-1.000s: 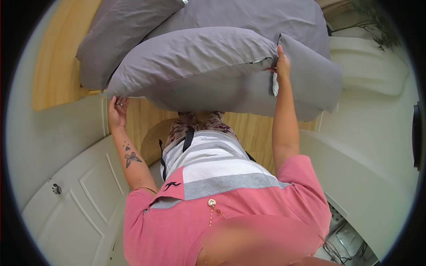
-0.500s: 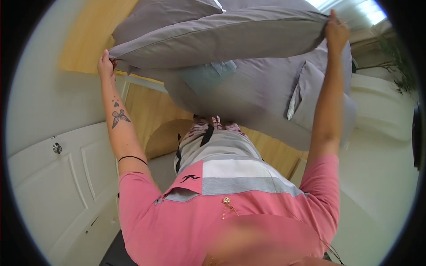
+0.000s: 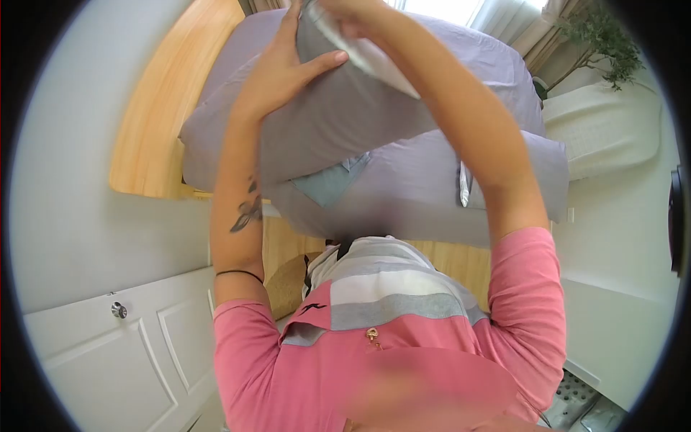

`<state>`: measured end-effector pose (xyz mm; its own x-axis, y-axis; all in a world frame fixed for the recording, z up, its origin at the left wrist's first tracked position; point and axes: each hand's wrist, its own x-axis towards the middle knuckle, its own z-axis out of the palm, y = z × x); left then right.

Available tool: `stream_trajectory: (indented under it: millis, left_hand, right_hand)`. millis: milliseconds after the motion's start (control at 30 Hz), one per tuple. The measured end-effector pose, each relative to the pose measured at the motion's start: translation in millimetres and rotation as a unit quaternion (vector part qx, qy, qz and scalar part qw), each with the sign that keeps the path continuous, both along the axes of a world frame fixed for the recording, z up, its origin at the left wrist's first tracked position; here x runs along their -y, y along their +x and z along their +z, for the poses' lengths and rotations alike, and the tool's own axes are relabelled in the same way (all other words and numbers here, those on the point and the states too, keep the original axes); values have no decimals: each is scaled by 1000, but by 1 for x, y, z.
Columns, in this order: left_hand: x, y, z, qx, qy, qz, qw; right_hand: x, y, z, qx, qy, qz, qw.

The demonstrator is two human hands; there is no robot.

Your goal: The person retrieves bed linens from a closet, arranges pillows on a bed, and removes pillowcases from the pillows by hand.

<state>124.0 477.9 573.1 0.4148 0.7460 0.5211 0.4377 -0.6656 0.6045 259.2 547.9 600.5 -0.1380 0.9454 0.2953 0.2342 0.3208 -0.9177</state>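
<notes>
A grey-covered pillow (image 3: 338, 119) hangs in front of me above the bed, with a whitish strip along its upper right edge. My left hand (image 3: 284, 75) grips its upper left part, thumb spread across the front and fingers pointing upward. At the top of the view, my right hand (image 3: 353, 14) is curled at the pillow's upper edge; it is blurred and partly cut off. Below the pillow, a light blue cloth (image 3: 331, 183) lies on the grey bedding (image 3: 403, 201). Another grey pillow (image 3: 522, 176) with a white-lined edge rests to the right, partly behind my right arm.
The bed has a wooden headboard (image 3: 162, 122) on the left. A white door (image 3: 122, 360) stands at lower left. Behind on the right are a plant (image 3: 604, 47), a cream-covered piece of furniture (image 3: 601, 133) and curtains (image 3: 543, 32). Wooden floor (image 3: 453, 263) shows near my body.
The pillow was stretched sideways between my widely spread hands. Now both hands are close together near the top, and the pillow hangs down at a slant. My right hand moved far left.
</notes>
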Motion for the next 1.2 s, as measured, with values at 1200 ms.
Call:
stream_trajectory:
  millis: [1200]
  left_hand:
    - [-85,-146,-37,-9,324,490,809]
  right_hand:
    - [82,122,-160,279,163,-198,925]
